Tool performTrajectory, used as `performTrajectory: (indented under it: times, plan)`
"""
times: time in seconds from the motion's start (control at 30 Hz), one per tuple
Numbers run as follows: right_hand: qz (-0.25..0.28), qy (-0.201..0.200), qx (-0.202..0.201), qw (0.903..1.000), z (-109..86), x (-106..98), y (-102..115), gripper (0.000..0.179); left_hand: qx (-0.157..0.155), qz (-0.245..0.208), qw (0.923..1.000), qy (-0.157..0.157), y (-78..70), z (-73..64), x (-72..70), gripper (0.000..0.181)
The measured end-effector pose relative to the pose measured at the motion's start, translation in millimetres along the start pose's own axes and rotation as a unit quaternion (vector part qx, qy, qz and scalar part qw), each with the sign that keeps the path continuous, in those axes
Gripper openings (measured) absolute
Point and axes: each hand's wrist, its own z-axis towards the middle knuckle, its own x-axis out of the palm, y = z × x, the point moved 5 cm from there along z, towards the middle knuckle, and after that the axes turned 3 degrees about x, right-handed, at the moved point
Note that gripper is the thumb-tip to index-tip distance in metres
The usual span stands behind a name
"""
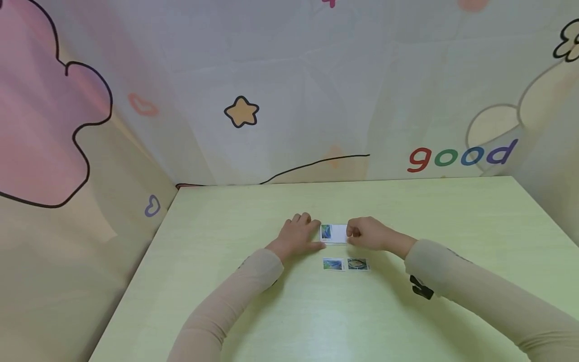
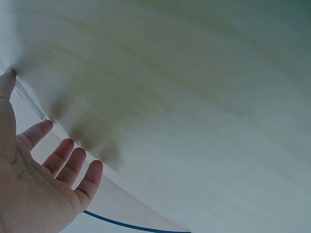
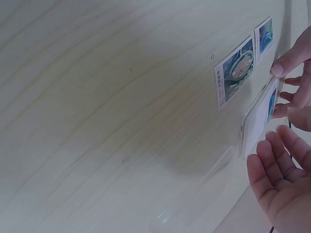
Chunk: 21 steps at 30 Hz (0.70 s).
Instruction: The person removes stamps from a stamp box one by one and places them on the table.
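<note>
A thin stack of white cards (image 1: 339,233) lies between the two hands, with a blue-green picture stamp (image 1: 326,232) at its left end. The left hand (image 1: 298,235) rests on the table with fingers spread, thumb and index fingertips right at the stack's left corners. At the opposite end, the curled fingers of the right hand (image 1: 368,233) overlap the edge; whether they pinch it I cannot tell. Nearer the person, two loose stamps lie side by side: a blue-green one (image 1: 333,264) and a darker one with a round motif (image 3: 238,68). The left wrist view shows the left hand's palm and spread fingers.
In the right wrist view, a clear plastic sleeve (image 3: 194,196) lies flat on the pale wooden table (image 1: 203,276). A printed cloth backdrop (image 1: 289,90) rises along the table's far and left edges. A black strap piece (image 1: 421,287) shows under the right sleeve.
</note>
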Motion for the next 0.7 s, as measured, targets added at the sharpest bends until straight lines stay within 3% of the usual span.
performTrajectory:
  times: [0.17, 0.43, 0.7]
  plan:
    - [-0.003, -0.028, 0.007, 0.9996, 2.3, -2, -1, 0.006, -0.002, 0.003, 1.0, 0.004, -0.8, 1.1, 0.4, 0.066]
    - [0.004, -0.043, 0.042, 0.9982, 9.4, 1, -4, 0.013, -0.001, -0.003, 1.0, 0.002, 0.7, 1.2, 1.3, 0.066]
    - [0.01, -0.065, 0.051, 0.9965, 14.3, 1, -5, 0.016, 0.002, -0.001, 1.0, 0.003, 1.4, 2.2, 2.2, 0.067]
